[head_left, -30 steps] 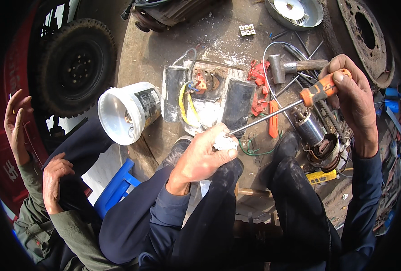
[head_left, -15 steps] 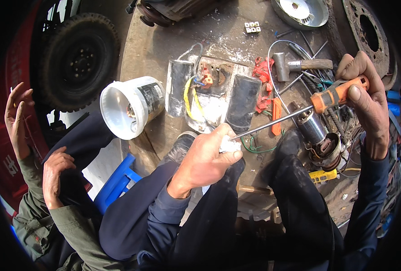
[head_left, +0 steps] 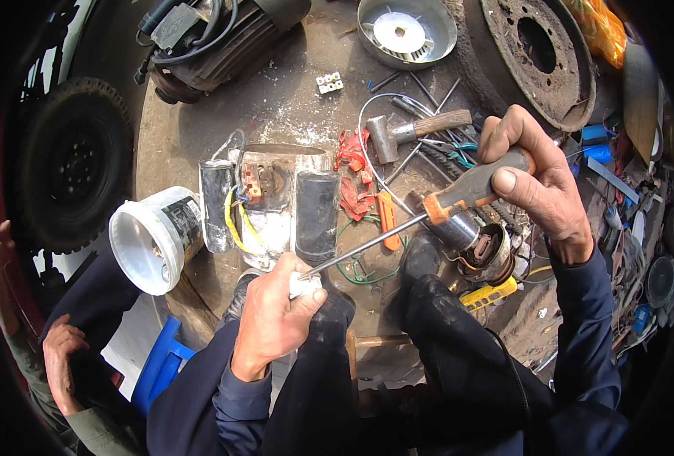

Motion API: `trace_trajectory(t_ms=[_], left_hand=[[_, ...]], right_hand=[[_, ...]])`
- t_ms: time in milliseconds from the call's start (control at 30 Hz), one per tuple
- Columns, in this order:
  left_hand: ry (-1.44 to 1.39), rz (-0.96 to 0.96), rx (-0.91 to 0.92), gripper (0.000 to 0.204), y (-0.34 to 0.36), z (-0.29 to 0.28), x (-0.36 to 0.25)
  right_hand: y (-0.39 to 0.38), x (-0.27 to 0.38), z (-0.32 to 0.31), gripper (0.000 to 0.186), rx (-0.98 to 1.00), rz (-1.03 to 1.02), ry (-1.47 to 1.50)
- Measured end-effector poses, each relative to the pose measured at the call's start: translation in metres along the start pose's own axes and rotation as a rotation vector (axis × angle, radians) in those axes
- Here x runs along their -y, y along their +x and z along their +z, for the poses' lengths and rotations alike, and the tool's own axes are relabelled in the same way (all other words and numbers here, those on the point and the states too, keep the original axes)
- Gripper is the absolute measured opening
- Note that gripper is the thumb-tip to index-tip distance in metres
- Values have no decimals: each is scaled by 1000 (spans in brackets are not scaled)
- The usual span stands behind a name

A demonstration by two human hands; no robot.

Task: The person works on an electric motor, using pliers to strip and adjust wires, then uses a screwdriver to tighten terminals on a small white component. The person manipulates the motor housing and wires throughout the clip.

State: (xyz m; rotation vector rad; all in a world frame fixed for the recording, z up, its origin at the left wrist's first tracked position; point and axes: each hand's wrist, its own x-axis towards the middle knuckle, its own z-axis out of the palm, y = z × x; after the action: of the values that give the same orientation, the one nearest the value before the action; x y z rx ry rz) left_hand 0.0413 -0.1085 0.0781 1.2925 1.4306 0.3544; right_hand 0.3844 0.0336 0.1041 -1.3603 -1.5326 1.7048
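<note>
One white piece [head_left: 305, 287] pinched in left hand [head_left: 272, 319]; right hand [head_left: 541, 182] grips screwdriver [head_left: 468, 190], tip at it; work apparently midway, result hidden.

Bright sunlight and shadows cross the dusty worktop [head_left: 189, 129].

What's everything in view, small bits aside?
screwdriver: 1, orange-grey, centre
lump: 1, white, centre
hammer: 1, grey-brown, upper centre
cylinders: 2, black, centre
bucket: 1, white, left
table: 1, brown, centre
motor: 1, dark, top left
connector: 1, white, upper centre
drum: 1, silver, top
disc: 1, rusty, top right
wheel: 1, black, left
seat: 1, blue, lower left
clutter: uncountable, mixed, right
co-worker's hands: 2, green sleeves, left
left grip: 1, blue-sleeved, lower centre
right grip: 1, blue-sleeved, right
</note>
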Motion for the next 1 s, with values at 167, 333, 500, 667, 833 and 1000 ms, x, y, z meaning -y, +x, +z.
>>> trace_trajectory(t_ms=[167, 333, 500, 667, 833, 1000], left_hand=[[-71, -48, -4, 25, 0, 4, -4], [-95, -107, 28, 21, 0, 4, -3], [-66, -48, -24, 19, 3, 5, -5], [-38, -46, 6, 20, 5, 19, -10], [-49, -79, 8, 20, 1, 17, -8], [-58, -31, 3, 18, 4, 15, -4]], right_hand=[[3, 3, -1, 42, -20, 167, -55], [-7, 9, -10, 32, 64, 66, -62], [-6, 10, -14, 38, 112, 6, 76], [-9, -2, -9, 42, -63, -123, -38], [-4, -9, -12, 34, 11, -209, -54], [-2, -4, -16, 29, 107, -240, 103]])
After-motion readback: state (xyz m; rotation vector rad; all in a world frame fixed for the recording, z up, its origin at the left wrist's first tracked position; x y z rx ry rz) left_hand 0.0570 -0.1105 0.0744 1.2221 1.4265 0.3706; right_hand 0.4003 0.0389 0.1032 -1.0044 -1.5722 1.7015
